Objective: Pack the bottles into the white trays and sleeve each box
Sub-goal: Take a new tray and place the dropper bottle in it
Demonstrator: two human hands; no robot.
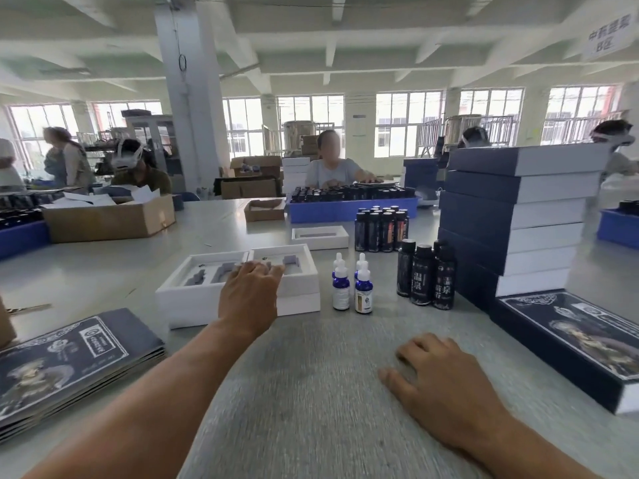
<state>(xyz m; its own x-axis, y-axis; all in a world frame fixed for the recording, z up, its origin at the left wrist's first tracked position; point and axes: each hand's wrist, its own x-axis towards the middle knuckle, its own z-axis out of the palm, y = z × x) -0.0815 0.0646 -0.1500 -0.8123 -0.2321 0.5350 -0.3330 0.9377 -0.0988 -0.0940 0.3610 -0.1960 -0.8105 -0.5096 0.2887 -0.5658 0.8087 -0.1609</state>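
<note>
Dark bottles point(423, 274): labels read 温泉. Ceiling sign point(605, 41): 中药提取, B区.

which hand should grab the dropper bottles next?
Right, probably. The right hand lies flat and free on the table, nearer the dropper bottles; the left hand rests on the white trays.

Your single head camera is looking forward and slightly down across the table point(311, 392), taking in your hands close below and the workshop beyond.
</note>
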